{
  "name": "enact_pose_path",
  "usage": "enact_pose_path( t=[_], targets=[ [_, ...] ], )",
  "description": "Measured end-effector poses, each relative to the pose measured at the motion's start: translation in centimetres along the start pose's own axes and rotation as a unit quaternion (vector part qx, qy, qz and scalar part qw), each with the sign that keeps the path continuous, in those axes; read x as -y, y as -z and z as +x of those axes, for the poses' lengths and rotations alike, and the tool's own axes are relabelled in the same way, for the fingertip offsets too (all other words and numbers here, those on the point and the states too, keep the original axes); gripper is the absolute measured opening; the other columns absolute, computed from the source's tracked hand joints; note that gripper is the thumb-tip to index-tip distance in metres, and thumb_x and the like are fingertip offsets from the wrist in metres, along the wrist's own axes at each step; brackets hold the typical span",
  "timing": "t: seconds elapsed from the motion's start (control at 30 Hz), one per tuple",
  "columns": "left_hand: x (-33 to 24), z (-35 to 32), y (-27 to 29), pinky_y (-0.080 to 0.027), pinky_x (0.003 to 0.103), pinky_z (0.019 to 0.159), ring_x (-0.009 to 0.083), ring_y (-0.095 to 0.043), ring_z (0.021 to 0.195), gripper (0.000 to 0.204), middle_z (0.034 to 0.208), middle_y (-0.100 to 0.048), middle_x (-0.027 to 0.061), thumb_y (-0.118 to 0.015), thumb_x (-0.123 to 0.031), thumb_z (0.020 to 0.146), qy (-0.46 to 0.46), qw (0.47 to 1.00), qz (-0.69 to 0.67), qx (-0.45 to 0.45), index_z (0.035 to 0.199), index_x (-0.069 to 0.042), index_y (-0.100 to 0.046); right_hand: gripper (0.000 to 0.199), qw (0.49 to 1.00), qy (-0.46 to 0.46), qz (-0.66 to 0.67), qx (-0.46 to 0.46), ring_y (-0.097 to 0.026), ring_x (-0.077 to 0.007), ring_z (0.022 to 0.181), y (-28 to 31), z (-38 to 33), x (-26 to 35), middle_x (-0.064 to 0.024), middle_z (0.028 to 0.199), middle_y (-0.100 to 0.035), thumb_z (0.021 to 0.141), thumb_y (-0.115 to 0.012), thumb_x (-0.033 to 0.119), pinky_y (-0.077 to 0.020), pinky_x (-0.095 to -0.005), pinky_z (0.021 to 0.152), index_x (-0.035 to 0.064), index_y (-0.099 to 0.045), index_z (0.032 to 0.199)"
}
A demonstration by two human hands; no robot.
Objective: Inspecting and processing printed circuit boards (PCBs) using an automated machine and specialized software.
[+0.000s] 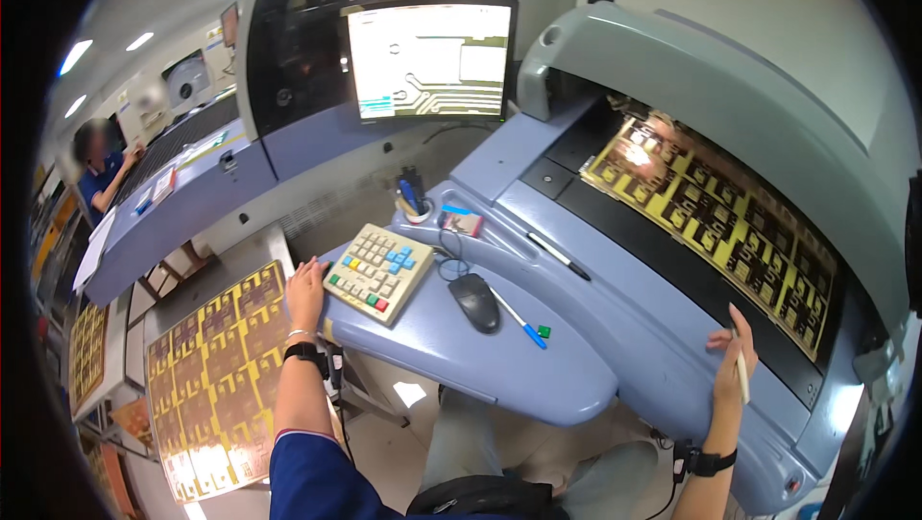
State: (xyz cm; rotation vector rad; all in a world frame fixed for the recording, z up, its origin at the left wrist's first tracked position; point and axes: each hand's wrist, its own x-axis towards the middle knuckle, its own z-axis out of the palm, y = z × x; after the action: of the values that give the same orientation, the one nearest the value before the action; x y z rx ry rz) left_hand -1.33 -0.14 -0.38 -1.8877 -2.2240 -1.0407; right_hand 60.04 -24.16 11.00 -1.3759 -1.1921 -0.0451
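the left hand point(307, 291) reaches forward from the lower edge, forearm nearly straight up the picture, a dark wristband at the wrist. its palm faces down and the fingers lie flat and slightly spread at the left edge of the beige keypad point(378, 272) with coloured keys; its grip is apart, clamped on nothing. the keypad sits tilted on the rounded blue-grey desk point(519, 366), near a black mouse point(475, 301) and a blue pen point(520, 319).

the right hand point(734, 359) rises from the lower right, wrist banded too, and rests on the sloping front ledge of the machine point(672, 69), just below the large yellow-and-black circuit panel point(720, 222) lying in the machine's open bay. its grip is together on a thin white pen-like stick point(740, 375) that runs down along the palm, while the upper fingers stretch toward the panel's edge.

a second yellow circuit panel point(216, 386) lies on a lower surface just left of the left forearm. a monitor point(430, 61) stands behind the keypad. another person point(96, 169) sits far left.
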Motion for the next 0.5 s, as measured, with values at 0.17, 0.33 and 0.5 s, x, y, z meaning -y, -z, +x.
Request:
enact_pose_path(
  t=[0.17, 0.33, 0.5],
  targets=[
    [-1.1, 0.6, -1.0, -0.026, 0.044, 0.107, 0.0241, -0.043, 0.126, 0.045, 0.129, -0.055, 0.0019, -0.029, -0.037, 0.098, -0.006, 1.000, -0.011, 0.015, 0.109, -0.017, -0.068, 0.030, 0.967, 0.165, -0.189, 0.048, -0.046, -0.0086, 0.062, 1.3, 5.5, 1.5, -0.0034, 0.077, -0.050, 0.097, -0.040, 0.023, -0.0365, -0.0208, 0.047, 0.0025, -0.062, 0.094],
    [-0.8, 0.3, 0.2, -0.026, 0.044, 0.107, 0.0253, -0.044, 0.126, 0.044, 0.128, -0.056, 0.0031, -0.030, -0.036, 0.098, 0.000, 1.000, -0.013, 0.015, 0.109, -0.016, -0.068, 0.010, 0.990, 0.071, -0.112, 0.058, -0.048, -0.0081, 0.059, -3.0, 11.1, 3.3, -0.0021, 0.068, -0.053, 0.089, -0.056, 0.012, -0.0374, -0.0232, 0.053, 0.0025, -0.056, 0.089],
    [-1.7, 0.2, -0.1, -0.026, 0.043, 0.107, 0.0260, -0.044, 0.125, 0.042, 0.127, -0.056, 0.0037, -0.031, -0.034, 0.099, -0.002, 1.000, -0.019, 0.017, 0.109, -0.015, -0.067, 0.013, 0.995, -0.007, -0.010, 0.102, -0.054, -0.0057, 0.062, -5.9, 17.6, 2.1, -0.0006, 0.070, -0.055, 0.085, -0.064, 0.012, -0.0437, -0.0202, 0.055, 0.0037, -0.054, 0.083]
  ],
)
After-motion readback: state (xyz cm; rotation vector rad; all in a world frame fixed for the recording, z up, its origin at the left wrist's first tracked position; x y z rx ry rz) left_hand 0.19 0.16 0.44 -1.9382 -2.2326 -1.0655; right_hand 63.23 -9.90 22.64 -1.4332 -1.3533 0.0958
